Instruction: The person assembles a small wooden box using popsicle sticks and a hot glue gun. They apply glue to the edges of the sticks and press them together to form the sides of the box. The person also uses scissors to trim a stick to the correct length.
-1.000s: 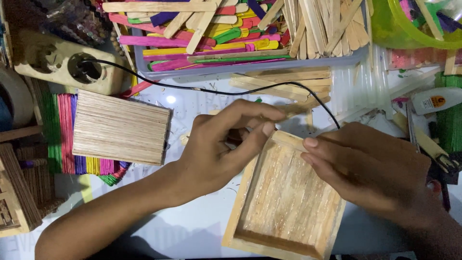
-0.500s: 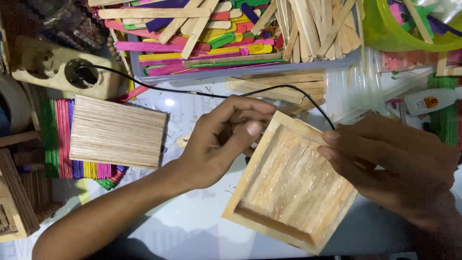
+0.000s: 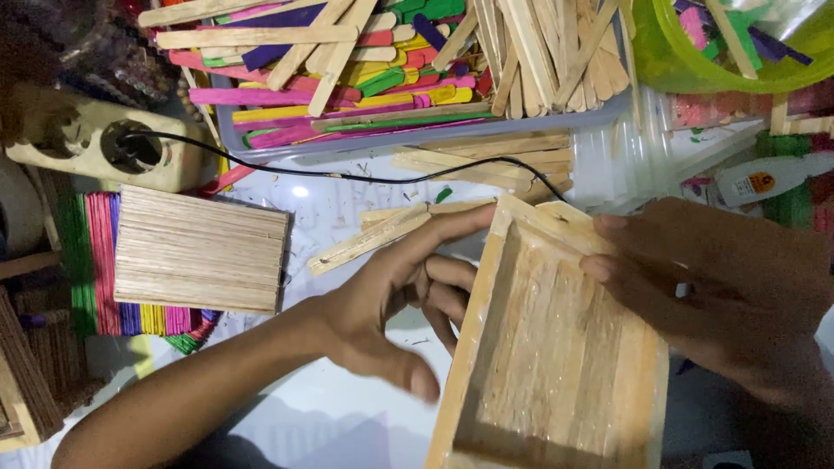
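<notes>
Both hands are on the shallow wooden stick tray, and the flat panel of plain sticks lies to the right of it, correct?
Not quite. The head view shows the left hand and right hand on the shallow wooden stick tray, but the flat panel of plain sticks lies to the left of it, beyond the left hand, not to the right.

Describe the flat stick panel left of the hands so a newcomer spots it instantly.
Start at the clear tray heaped with coloured and plain craft sticks along the top. Below its left end, past the beige power strip, the flat panel lies to the left of the left hand. Unlike the rimmed stick tray between the hands, it is plain bare wood, rimless, resting on coloured sticks.
</notes>
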